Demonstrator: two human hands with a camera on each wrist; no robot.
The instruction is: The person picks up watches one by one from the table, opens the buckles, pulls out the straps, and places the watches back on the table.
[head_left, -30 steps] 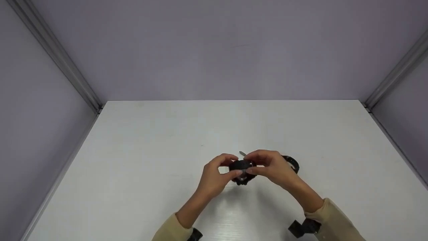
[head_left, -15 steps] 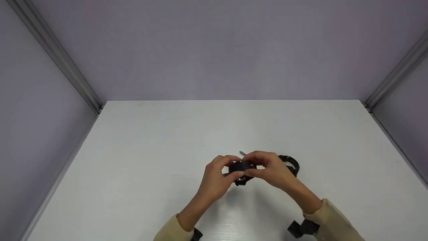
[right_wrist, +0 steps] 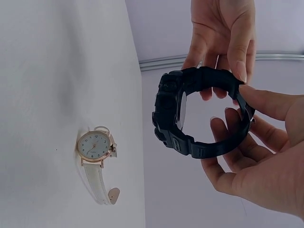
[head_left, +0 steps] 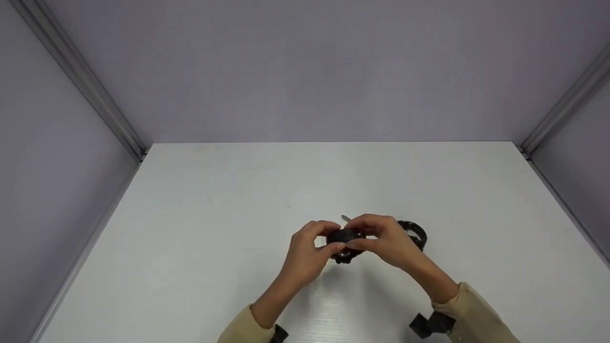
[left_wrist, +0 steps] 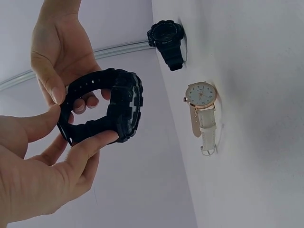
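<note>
black resin digital watch (head_left: 344,237) with its strap closed into a loop, held in the air above the near middle of the white bench (head_left: 214,214) by both hands. left hand (head_left: 305,255): grip grasping the watch, thumb and forefinger pinching the strap on the side away from the case, the thumb (left_wrist: 90,142) laid along the lower strap in the left wrist view. right hand (head_left: 386,240): grip also grasping the watch, thumb and fingers pinching the strap loop from the opposite side, fingertips (right_wrist: 242,71) on its outer face in the right wrist view. second black digital watch (head_left: 414,233) lying on the bench just beyond the right hand, toward the right edge, apart from the held one. white-strapped analogue watch (right_wrist: 95,147) with a gold-coloured case, lying flat on the bench beneath the hands; only its strap tip (head_left: 345,218) shows in the head view.
</note>
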